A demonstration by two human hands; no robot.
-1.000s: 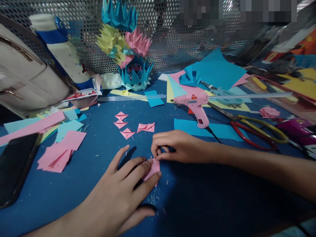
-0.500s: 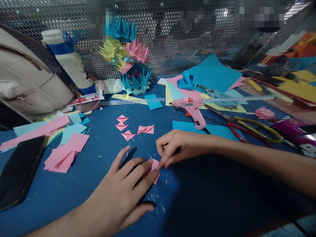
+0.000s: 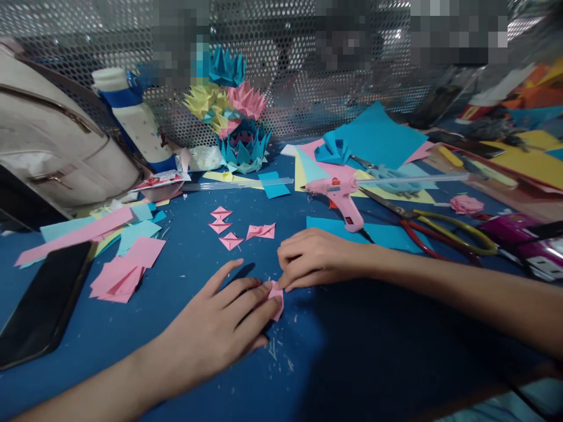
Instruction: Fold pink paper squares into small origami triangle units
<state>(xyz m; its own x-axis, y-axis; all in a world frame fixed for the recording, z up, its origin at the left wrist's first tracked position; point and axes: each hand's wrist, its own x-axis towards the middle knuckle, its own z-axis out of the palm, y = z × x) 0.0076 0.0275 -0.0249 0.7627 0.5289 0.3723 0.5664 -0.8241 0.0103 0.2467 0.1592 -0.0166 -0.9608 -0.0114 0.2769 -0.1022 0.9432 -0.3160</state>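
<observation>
A small pink paper piece point(image 3: 276, 302) lies on the blue table, partly covered by my fingers. My left hand point(image 3: 220, 322) rests over its left side, palm down with fingers spread, the fingertips pressing on the paper. My right hand point(image 3: 310, 258) is closed, its thumb and fingers pinched together at the upper right edge of the same piece. Just beyond my hands lie small folded pink pieces point(image 3: 231, 240) and a creased pink strip point(image 3: 261, 231).
A pink glue gun point(image 3: 345, 202) lies beyond my right hand, with scissors point(image 3: 457, 231) to its right. Left are pink paper squares point(image 3: 118, 278) and a black phone point(image 3: 46, 305). Paper flowers point(image 3: 244, 146), a bottle point(image 3: 136, 123) and a bag point(image 3: 57, 140) stand behind.
My left thumb has drawn in closer to the other fingers. My right hand has shifted slightly up and left along the paper's edge. The camera view has shifted a little.
</observation>
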